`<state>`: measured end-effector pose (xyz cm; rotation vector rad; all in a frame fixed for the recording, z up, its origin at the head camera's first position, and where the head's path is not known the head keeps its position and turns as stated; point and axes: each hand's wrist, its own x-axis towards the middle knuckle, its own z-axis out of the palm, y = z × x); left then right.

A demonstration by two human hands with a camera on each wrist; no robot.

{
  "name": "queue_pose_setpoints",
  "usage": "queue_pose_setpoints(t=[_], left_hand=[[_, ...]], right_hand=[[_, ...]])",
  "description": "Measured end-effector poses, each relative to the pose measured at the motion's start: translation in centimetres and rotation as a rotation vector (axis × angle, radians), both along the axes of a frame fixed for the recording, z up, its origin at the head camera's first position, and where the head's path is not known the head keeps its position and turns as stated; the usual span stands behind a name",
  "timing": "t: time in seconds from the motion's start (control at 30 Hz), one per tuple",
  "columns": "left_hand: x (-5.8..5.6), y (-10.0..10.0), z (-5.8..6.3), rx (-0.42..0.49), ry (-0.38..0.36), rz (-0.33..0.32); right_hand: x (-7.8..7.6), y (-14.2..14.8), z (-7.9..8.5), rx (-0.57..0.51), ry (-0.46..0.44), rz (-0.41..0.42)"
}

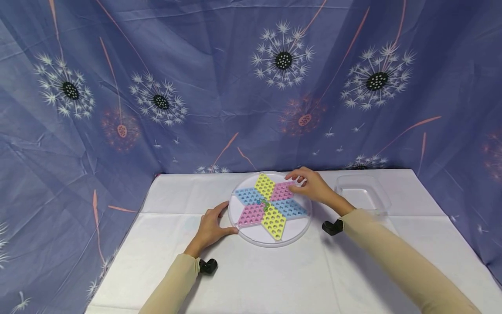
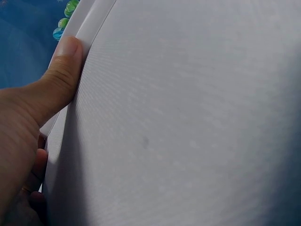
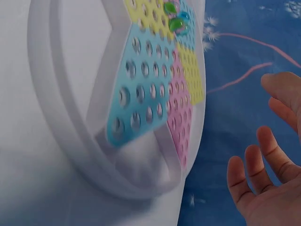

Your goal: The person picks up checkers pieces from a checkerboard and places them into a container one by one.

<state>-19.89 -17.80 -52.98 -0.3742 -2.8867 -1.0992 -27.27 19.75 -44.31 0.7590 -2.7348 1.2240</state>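
The round game board (image 1: 295, 226) lies on the far half of the bench (image 1: 274, 279), between the two hands. Near its middle sits a small group of marbles, the green marbles (image 1: 266, 208) together with a blue marble (image 1: 259, 202). The important relation, I think, is this one: from the right hand (image 1: 311, 186) these marbles lie to the left and a little nearer to the person. This hand is above the far right pink section (image 1: 281, 192); its fingers are loosely bent, the thumb stands apart from them, and no thing is seen in its hold. By the look of it, it is slightly closer to the marbles than the left hand (image 1: 210, 228), which grips the board's left rim, with the thumb on top and the fingers at the outer side. The board is round and so has no long axis, but its two yellow sections make a line from far to near, leaning slightly right at the near end. A transparent container (image 1: 358, 198) stands to the right, apart from the board
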Motion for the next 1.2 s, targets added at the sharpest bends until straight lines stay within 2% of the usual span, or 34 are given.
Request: queue_pose_setpoints(t=[0.2,0.5,0.87,1.2], left_hand=[[0.0,0.0,0.0,0.002,0.016,-0.003],[0.0,0.2,0.2,0.009,-0.01,0.005],[0.1,0.1,0.5,0.008,-0.015,0.014],[0.0,0.2,0.3,-0.011,-0.014,0.01]], right_hand=[[0.1,-1.9,-0.5,-0.015,-0.007,0.039],[0.0,-3.6,-1.5,-0.037,-0.003,0.096],[0.2,-4.8,-2.2,-0.029,-0.021,0.107],[0.8,-6.0,-3.8,0.02,-0.057,0.057]])
